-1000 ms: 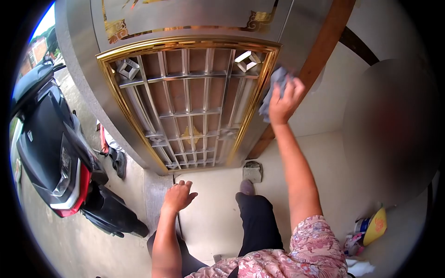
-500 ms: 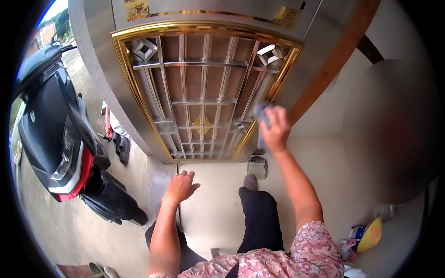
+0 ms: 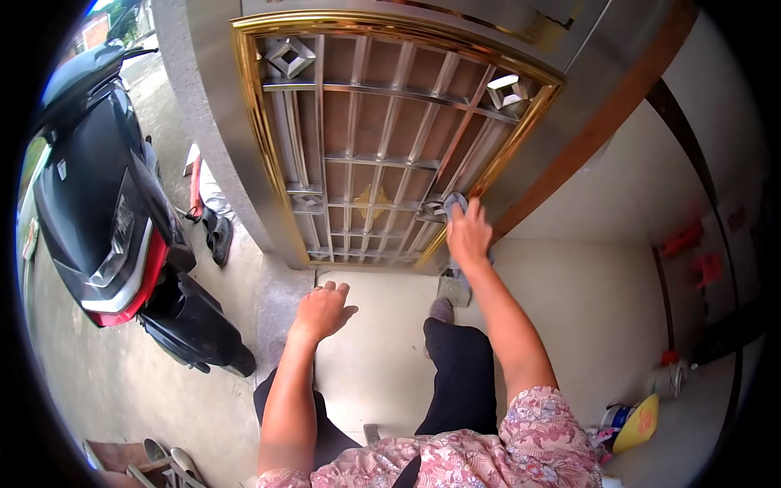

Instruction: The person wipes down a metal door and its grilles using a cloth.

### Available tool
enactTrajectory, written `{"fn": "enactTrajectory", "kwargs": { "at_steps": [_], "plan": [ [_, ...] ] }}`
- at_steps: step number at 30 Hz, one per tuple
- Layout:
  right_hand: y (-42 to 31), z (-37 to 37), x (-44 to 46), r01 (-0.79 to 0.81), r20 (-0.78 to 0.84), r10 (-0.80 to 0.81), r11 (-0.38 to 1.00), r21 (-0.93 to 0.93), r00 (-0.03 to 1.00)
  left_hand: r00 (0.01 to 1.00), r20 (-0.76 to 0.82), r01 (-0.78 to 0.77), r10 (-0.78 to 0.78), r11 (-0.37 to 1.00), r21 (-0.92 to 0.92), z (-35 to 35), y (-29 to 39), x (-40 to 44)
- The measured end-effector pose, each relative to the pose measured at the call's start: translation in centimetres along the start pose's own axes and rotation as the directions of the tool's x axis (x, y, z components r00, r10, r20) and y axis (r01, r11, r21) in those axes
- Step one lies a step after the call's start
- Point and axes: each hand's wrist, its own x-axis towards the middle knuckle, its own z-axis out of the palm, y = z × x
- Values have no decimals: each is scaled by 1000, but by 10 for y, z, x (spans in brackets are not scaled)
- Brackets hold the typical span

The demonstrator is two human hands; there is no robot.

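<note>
Before me stands a metal door panel with silver bars (image 3: 385,126) and a gold frame (image 3: 533,114). My right hand (image 3: 469,236) grips a grey cloth (image 3: 455,202) and presses it to the lower right of the panel, by a small silver diamond ornament. Part of the cloth seems to hang below the hand. My left hand (image 3: 321,311) hovers over the pale floor, fingers spread, holding nothing and apart from the door.
A dark scooter (image 3: 106,203) is parked at the left, with black shoes (image 3: 218,236) beside the grey wall edge (image 3: 199,106). At the lower right lies a yellow item (image 3: 637,424). A small block (image 3: 455,290) rests on the floor near my foot.
My right hand with the cloth has gone from the gold frame's right edge slightly left onto the bars. The view has shifted, and my left hand stays spread.
</note>
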Motion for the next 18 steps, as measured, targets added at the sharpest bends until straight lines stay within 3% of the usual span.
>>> {"fn": "enactTrajectory", "kwargs": {
  "at_steps": [3,6,9,13,16,17,18],
  "plan": [
    [-6,-6,-18,-111,97,94,976,187,991,1000,-15,22,-22,1000,-5,-5,-4,-2],
    [-10,-22,-12,-102,-88,132,954,282,987,1000,-17,19,-19,1000,-8,-2,-5,-5],
    [-13,-10,-1,-267,68,258,926,267,964,1000,1,10,-10,1000,7,-4,-3,-8],
    [-36,7,0,-463,98,456,836,294,885,1000,-7,15,-16,1000,-22,-7,2,-6],
    [-31,34,15,-333,75,492,462,822,867,999,37,18,-17,1000,-19,-9,8,-1],
    [-24,35,12,-445,372,517,19,895,771,999,40,13,-13,1000,-17,-8,9,-2],
    [-18,31,15,-471,531,492,-252,845,690,999,42,8,-7,1000,-15,-6,10,-1]
  ]
}}
